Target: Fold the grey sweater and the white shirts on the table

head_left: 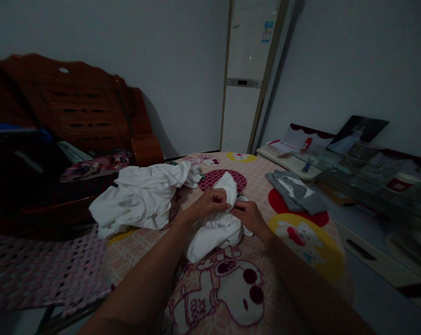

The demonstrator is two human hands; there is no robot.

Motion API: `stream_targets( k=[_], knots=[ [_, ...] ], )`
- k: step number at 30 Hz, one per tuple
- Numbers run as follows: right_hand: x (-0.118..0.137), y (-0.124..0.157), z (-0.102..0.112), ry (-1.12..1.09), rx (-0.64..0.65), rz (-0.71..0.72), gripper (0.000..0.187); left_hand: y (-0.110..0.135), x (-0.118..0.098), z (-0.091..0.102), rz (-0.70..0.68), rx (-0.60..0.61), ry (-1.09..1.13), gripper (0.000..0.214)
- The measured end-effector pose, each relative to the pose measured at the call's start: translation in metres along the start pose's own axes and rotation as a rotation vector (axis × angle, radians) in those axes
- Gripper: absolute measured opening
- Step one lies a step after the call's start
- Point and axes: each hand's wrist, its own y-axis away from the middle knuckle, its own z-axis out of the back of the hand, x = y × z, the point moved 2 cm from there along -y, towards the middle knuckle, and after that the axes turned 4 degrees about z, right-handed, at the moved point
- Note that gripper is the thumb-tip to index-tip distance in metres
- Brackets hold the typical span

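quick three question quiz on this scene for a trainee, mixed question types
1. True or false: the left hand and the right hand both grip the white garment.
2. What lies on the cloth to the right of the hands? A) a grey garment B) a shoe C) a cup
3. Fill in: the white pile lies to the ____ of the hands.
Key: 1 true; 2 A; 3 left.
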Motion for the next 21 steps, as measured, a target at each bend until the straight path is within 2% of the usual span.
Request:
stream_targets(
  k=[2,4,6,8,10,13,16,18,21],
  knots=[
    [-0.001,-0.001,0.004,-0.060,-0.022,-0.017,0.019,0.000,0.003,0.000,0.003,0.000,0.044,0.037],
    [-0.005,-0.004,0.015,-0.185,-0.109,-0.063,0.016,0.000,0.012,0.003,0.058,-0.076,0.114,0.037],
    [-0.013,-0.007,0.036,-0.376,-0.302,-0.108,0.016,-0.001,0.025,0.009,0.141,-0.229,0.170,0.036],
    [-0.025,-0.009,0.064,-0.542,-0.563,-0.077,0.017,-0.002,0.039,0.015,0.207,-0.380,0.172,0.033],
    [-0.042,-0.008,0.090,-0.630,-0.694,-0.088,0.018,-0.003,0.053,0.017,0.251,-0.466,0.153,0.027],
    [-0.069,-0.006,0.113,-0.643,-0.744,-0.235,0.019,-0.006,0.070,0.010,0.328,-0.467,0.168,0.031],
    [-0.082,-0.002,0.116,-0.601,-0.765,-0.318,0.025,-0.016,0.082,-0.006,0.359,-0.408,0.166,0.041],
    [-0.081,-0.002,0.109,-0.558,-0.737,-0.365,0.032,-0.025,0.083,-0.020,0.304,-0.368,0.184,0.046],
    [-0.073,-0.003,0.097,-0.464,-0.637,-0.403,0.037,-0.037,0.077,-0.040,0.159,-0.294,0.347,0.058]
  ],
)
